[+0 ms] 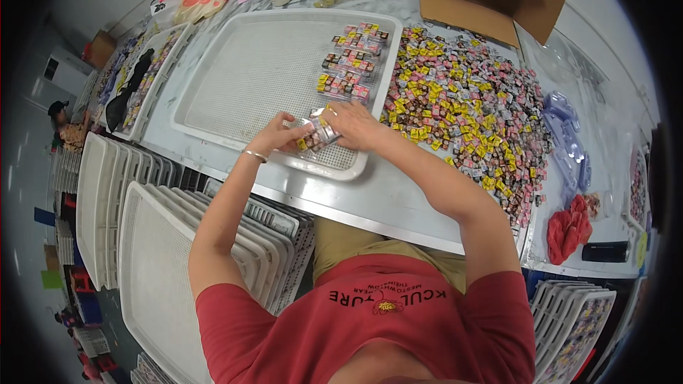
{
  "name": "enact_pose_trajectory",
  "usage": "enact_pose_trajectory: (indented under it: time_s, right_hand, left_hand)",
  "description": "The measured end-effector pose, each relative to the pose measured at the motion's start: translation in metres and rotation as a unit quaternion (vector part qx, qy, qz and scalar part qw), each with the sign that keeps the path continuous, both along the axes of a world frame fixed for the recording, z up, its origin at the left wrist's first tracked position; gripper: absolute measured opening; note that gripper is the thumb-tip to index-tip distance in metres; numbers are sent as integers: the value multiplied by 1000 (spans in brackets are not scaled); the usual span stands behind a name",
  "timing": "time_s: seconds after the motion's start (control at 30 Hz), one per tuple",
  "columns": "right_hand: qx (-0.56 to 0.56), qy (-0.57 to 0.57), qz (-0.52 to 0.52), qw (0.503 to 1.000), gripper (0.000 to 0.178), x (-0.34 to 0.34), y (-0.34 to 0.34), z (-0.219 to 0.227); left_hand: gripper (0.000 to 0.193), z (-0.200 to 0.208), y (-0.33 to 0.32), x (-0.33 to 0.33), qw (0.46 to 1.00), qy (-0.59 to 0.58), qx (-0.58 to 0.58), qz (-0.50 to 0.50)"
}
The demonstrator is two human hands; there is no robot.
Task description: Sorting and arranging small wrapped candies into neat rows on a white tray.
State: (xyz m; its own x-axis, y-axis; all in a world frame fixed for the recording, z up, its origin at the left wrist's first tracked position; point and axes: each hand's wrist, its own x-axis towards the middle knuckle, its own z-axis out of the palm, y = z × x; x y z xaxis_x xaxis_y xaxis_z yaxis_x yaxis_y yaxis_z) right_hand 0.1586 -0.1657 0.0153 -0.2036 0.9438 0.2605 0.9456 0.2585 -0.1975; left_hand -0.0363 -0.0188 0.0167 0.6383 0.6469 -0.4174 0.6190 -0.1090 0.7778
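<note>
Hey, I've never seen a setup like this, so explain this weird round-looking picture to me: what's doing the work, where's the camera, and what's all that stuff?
No robot here: it's a person using bare hands. The camera sits on their head and looks down; its wide fisheye lens bends straight edges and darkens the corners.

The left hand and right hand hold a small clear pack of colourful pieces over the near edge of a white tray. The fingers hide part of it. Similar filled packs lie along the tray's right side.

On the table, right of the tray, spreads a big heap of small pieces, yellow, pink and dark, with an open cardboard box behind.
</note>
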Motion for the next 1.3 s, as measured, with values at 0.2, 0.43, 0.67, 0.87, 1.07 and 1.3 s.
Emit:
enact_pose_trajectory:
  time_s: [0.2,0.43,0.67,0.87,1.07,1.3]
  right_hand:
    - [16,103,-112,988,41,-9,6,-19]
    - [14,186,-123,975,52,-3,-3,-7]
    - [41,191,-129,972,60,-2,-9,-6]
    - [33,129,-150,980,62,-2,-14,-3]
    - [7,100,-158,982,61,-3,-13,-3]
    - [-62,105,-164,979,61,-5,-6,-1]
  left_hand:
    - [46,0,11,-5,986,-65,-135,76]
    - [35,7,23,0,995,-66,-76,10]
    - [36,14,47,31,994,3,61,-86]
    - [43,13,51,51,997,-40,-11,-63]
    - [43,-7,24,67,956,-16,287,-62]
    - [66,-14,-6,21,960,-142,38,236]
